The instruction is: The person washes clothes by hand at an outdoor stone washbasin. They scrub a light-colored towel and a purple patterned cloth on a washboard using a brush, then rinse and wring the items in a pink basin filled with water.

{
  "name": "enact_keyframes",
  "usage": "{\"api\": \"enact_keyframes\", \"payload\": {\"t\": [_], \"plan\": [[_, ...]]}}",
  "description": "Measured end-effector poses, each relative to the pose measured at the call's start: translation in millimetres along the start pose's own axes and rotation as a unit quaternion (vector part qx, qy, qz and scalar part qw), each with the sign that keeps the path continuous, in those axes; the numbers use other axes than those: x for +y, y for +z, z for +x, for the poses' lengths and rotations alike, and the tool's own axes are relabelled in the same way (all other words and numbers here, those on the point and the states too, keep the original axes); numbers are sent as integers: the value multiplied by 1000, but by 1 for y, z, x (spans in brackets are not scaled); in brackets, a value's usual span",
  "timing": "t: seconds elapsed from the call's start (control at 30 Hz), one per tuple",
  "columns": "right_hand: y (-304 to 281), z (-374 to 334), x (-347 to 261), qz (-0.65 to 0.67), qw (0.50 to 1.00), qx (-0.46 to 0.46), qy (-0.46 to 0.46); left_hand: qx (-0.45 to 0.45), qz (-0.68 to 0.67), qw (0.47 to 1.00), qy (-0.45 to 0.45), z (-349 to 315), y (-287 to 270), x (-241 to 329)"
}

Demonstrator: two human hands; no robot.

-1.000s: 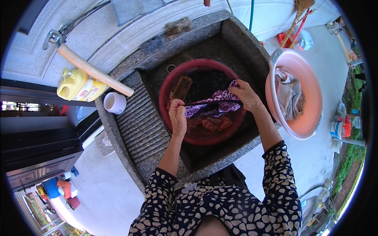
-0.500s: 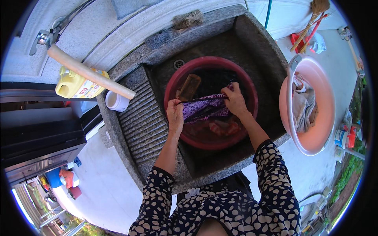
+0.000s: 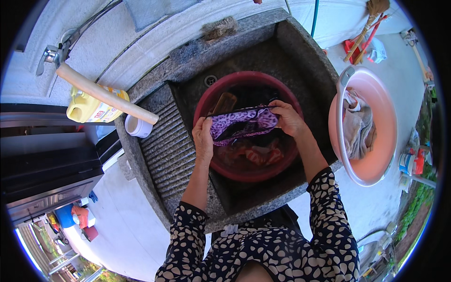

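A purple patterned garment with a dark edge band (image 3: 242,123) is stretched between my two hands above a red basin (image 3: 300,136). My left hand (image 3: 203,140) pinches its left end near the basin's left rim. At the right end, my right hand (image 3: 289,118) grips the band with fingers closed. Which kind of garment it is, I cannot tell. Beneath it the basin holds water, with reddish cloth (image 3: 258,152) and dark cloth under the surface. A brown wooden block or brush (image 3: 224,103) leans inside the basin's far left side.
The basin stands in a stone sink (image 3: 310,61) with a ribbed washboard (image 3: 171,148) on its left. A white tub (image 3: 137,126), a yellow jug (image 3: 91,107) and a tap hose (image 3: 105,96) are at the left. A pink basin (image 3: 387,141) holding grey cloth (image 3: 359,127) stands right.
The garment's band has been pulled wider and its purple panel now lies flatter and more open. My right hand has moved slightly right and down; both hands keep their hold.
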State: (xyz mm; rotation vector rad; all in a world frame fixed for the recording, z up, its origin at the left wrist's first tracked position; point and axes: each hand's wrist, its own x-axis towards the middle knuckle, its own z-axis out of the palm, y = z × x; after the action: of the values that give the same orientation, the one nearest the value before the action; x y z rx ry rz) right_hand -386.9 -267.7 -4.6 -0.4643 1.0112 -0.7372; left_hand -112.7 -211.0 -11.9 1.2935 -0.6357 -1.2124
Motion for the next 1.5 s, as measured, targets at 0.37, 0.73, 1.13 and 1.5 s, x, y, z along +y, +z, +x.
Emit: {"api": "enact_keyframes", "payload": {"t": [0.37, 0.73, 1.13, 1.5], "plan": [[-4, -31, -12, 17, 998, -49, -45, 40, -94, 989, -102, -25, 2, 28], [-12, 47, 89, -581, 770, 198, -173, 21, 329, 941, -76, -13, -4, -126], [-22, 33, 9, -400, 881, 140, -209, 25, 184, 979, 81, -14, -12, -37], [43, -29, -65, -225, 880, 122, -399, 0, 248, 930, 271, -14, 2, 57]]}}
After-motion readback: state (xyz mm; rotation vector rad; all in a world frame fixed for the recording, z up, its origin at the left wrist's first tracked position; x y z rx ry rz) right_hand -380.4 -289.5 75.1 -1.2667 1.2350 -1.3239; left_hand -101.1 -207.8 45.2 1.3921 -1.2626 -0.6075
